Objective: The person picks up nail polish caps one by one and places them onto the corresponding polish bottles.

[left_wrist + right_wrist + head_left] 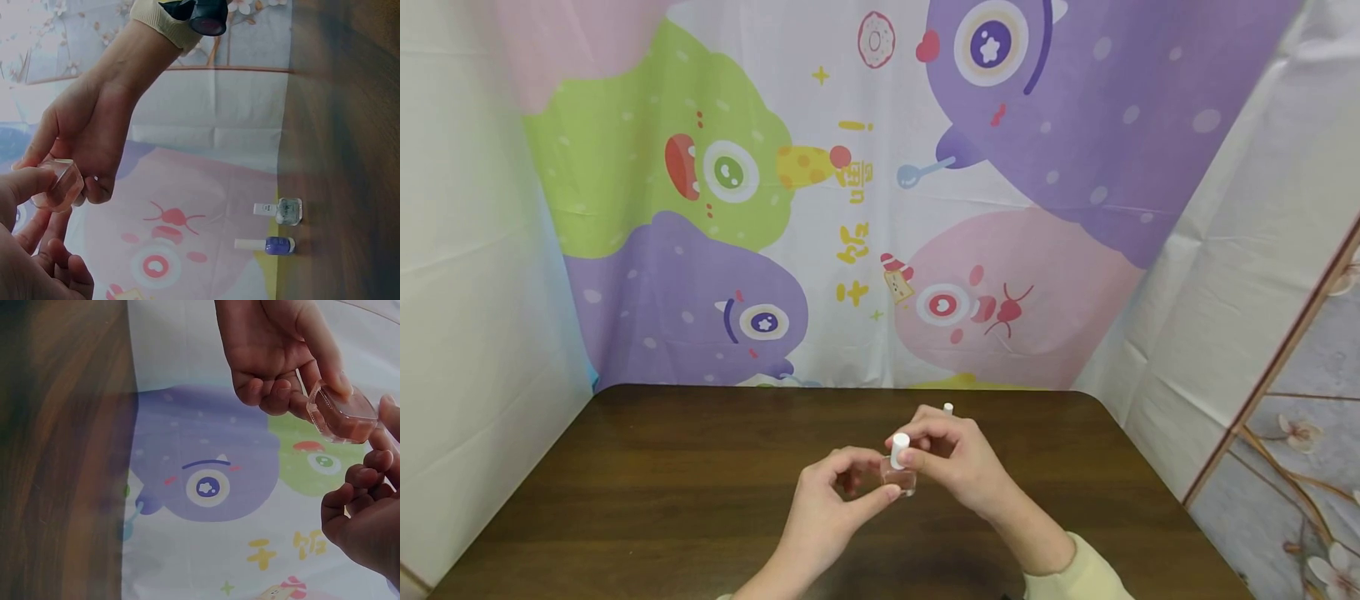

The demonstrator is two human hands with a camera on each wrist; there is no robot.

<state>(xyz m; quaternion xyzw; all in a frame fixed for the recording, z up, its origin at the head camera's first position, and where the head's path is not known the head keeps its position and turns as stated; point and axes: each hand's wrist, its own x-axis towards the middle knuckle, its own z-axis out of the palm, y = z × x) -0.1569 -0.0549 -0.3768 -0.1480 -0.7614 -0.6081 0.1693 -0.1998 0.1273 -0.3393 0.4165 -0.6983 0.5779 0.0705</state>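
Observation:
A small clear nail polish bottle (898,478) with pinkish contents and a white cap (899,450) is held up over the dark table. My left hand (822,510) pinches its glass body between thumb and fingers. The thumb and forefinger of my right hand (964,467) grip the white cap. In the right wrist view the bottle (345,420) is tilted, with pinkish liquid lying along its lower side; fingers hide the cap there. The left wrist view also shows the bottle (60,185) between both hands.
Two more nail polish bottles stand side by side on the table (647,483): a greyish-green one (289,211) and a purple one (279,245), both white-capped. In the head view my right hand mostly hides them. A cartoon-printed curtain (850,350) hangs behind the table's far edge.

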